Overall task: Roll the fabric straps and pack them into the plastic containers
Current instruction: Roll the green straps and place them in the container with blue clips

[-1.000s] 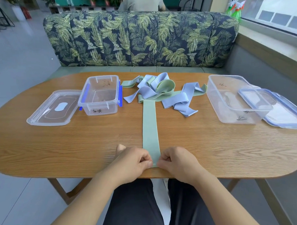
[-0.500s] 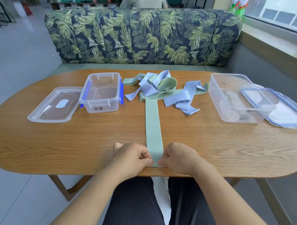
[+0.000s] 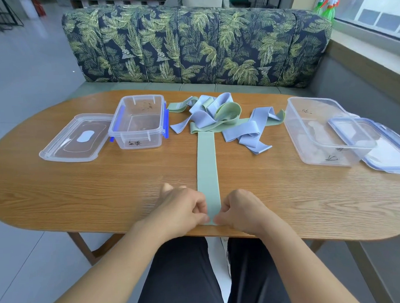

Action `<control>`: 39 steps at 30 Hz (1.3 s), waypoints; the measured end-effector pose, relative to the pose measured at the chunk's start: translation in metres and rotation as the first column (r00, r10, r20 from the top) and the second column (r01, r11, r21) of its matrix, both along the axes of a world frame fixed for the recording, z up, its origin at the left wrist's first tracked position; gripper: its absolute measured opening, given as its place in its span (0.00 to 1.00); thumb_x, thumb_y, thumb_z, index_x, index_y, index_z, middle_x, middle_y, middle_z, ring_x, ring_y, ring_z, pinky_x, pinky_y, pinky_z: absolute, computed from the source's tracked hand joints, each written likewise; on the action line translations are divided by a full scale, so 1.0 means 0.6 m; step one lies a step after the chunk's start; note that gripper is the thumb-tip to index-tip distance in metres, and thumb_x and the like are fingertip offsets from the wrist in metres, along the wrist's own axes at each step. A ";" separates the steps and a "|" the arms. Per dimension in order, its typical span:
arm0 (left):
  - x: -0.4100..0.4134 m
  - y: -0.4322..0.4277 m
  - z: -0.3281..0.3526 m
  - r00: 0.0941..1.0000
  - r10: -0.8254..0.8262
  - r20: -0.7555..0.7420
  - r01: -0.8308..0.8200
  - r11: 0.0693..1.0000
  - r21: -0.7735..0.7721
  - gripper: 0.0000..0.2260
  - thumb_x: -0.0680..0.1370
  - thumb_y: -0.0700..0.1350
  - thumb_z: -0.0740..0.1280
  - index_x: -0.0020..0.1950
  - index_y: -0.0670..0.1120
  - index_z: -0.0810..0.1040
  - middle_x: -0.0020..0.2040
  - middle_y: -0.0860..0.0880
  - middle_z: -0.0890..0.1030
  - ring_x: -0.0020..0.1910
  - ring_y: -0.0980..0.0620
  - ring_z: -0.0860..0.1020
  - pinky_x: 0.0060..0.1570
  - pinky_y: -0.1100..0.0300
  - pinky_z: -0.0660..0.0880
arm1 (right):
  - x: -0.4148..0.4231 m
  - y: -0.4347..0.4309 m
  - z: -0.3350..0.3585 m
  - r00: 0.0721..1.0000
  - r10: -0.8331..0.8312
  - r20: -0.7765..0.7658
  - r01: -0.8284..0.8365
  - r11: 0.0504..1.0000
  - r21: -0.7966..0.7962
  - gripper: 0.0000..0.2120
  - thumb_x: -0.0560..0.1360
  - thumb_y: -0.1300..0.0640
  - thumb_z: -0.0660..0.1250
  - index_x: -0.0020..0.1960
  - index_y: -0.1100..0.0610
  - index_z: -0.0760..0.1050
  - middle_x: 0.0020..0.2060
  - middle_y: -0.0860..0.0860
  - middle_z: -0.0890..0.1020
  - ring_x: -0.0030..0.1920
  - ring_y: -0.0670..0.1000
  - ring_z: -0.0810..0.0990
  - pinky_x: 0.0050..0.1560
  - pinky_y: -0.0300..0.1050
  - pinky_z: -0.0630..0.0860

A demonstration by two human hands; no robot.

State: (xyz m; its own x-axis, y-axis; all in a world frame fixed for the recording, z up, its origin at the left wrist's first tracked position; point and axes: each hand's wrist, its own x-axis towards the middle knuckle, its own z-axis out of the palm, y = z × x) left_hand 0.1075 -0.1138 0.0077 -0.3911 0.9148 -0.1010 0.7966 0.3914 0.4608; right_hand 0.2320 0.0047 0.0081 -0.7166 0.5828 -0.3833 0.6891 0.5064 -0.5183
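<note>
Sage-green strap [image 3: 206,164] up front, pale blue straps [image 3: 244,135] behind it, and the bench [image 3: 81,191] is honey-brown with wood grain. The left container [image 3: 138,122] is clear with bright blue clips. The right lid [image 3: 391,150] is clear, rimmed pale blue. Sofa [image 3: 189,44]: navy with green and cream palm fronds. Trousers [image 3: 181,278] black.

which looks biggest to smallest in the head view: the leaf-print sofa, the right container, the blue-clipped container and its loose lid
1. leaf-print sofa
2. right container
3. blue-clipped container and loose lid: these look about alike, so they are not ranked.
</note>
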 end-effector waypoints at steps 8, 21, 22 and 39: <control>0.004 -0.031 -0.028 0.806 -0.285 -0.519 0.444 0.871 0.209 0.04 0.74 0.45 0.71 0.40 0.53 0.80 0.35 0.57 0.74 0.38 0.54 0.71 0.40 0.61 0.64 | -0.005 0.004 0.013 0.999 0.019 0.041 -0.017 0.998 -0.062 0.16 0.67 0.54 0.73 0.30 0.54 0.67 0.26 0.47 0.70 0.29 0.50 0.68 0.31 0.41 0.65; -0.002 -0.023 -0.040 0.907 -0.216 -0.362 0.318 0.914 0.251 0.08 0.76 0.54 0.65 0.39 0.55 0.80 0.36 0.59 0.77 0.40 0.60 0.71 0.49 0.58 0.56 | 0.051 -0.012 -0.016 0.888 -0.135 -0.439 0.142 0.990 -0.017 0.08 0.68 0.58 0.73 0.34 0.49 0.77 0.29 0.41 0.76 0.31 0.41 0.72 0.35 0.40 0.71; -0.002 -0.023 -0.040 0.906 -0.218 -0.362 0.318 0.916 0.245 0.08 0.76 0.54 0.65 0.40 0.54 0.80 0.37 0.59 0.77 0.40 0.60 0.70 0.49 0.58 0.56 | 0.057 -0.016 -0.021 0.869 -0.085 -0.487 0.117 0.993 0.035 0.07 0.69 0.58 0.73 0.37 0.48 0.80 0.33 0.41 0.77 0.35 0.41 0.73 0.39 0.38 0.72; 0.000 -0.024 -0.029 0.943 -0.223 -0.248 0.278 0.937 0.213 0.08 0.78 0.55 0.62 0.44 0.55 0.79 0.40 0.59 0.75 0.44 0.61 0.68 0.54 0.58 0.55 | 0.054 -0.021 -0.049 0.861 0.293 -0.417 -0.121 0.912 0.391 0.01 0.73 0.56 0.69 0.45 0.52 0.78 0.39 0.41 0.72 0.41 0.42 0.70 0.39 0.34 0.69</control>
State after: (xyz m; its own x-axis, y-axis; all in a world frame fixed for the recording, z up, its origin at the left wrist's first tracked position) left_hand 0.1072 -0.1283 -0.0100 -0.1333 0.9714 0.1964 0.9447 0.0646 0.3214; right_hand 0.2644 -0.0078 -0.0214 -0.8768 0.4317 0.2119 0.2755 0.8121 -0.5143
